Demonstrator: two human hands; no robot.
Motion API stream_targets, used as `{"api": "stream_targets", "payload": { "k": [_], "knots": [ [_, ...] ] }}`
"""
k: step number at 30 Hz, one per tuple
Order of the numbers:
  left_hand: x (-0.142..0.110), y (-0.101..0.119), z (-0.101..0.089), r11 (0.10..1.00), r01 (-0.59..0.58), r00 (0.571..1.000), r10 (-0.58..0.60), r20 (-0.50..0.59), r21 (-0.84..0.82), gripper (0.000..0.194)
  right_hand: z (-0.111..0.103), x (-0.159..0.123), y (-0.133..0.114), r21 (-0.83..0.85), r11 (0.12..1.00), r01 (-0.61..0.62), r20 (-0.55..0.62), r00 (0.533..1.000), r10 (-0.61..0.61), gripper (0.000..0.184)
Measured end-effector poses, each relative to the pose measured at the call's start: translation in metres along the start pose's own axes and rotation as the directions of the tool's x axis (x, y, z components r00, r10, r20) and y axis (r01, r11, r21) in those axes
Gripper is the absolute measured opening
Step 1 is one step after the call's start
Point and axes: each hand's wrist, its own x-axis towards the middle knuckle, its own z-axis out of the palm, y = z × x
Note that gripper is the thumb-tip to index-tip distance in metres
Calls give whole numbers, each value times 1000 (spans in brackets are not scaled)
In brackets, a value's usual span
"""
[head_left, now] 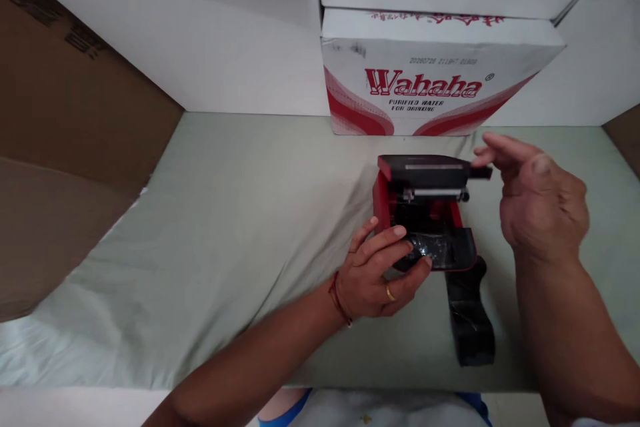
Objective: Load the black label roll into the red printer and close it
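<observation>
Machine (430, 210), one, red and black, sits on green cloth (225, 213), back from its front edge. Left hand (383, 273) rests on the machine's front, grip unclear; right hand (543, 203), fingers loosely apart, is at the raised lid's (425, 170) end. One black strip (470, 320) lies in front, one Wahaha box (425, 87) behind; cloth spreads wide leftward.

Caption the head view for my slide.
Left hand on an open red-and-black device, right hand at its raised lid.
</observation>
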Motion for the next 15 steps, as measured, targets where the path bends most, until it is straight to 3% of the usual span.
{"api": "stream_targets", "payload": {
  "k": [3,7,10,15],
  "knots": [
    [-1,2,-1,999,5,1000,-5,7,35,29,-9,-14,-6,114,992,55,137,988,-71,36],
    [-3,3,-1,998,28,1000,-29,10,52,33,-20,-39,-8,34,997,75,323,943,-82,37],
    [-5,4,1,997,47,999,-47,5,54,34,-22,-53,-5,-22,998,65,370,928,-52,39],
    [-9,2,4,998,50,999,-50,6,41,37,-17,-64,-4,-72,994,88,353,934,-57,41]
  ]
}}
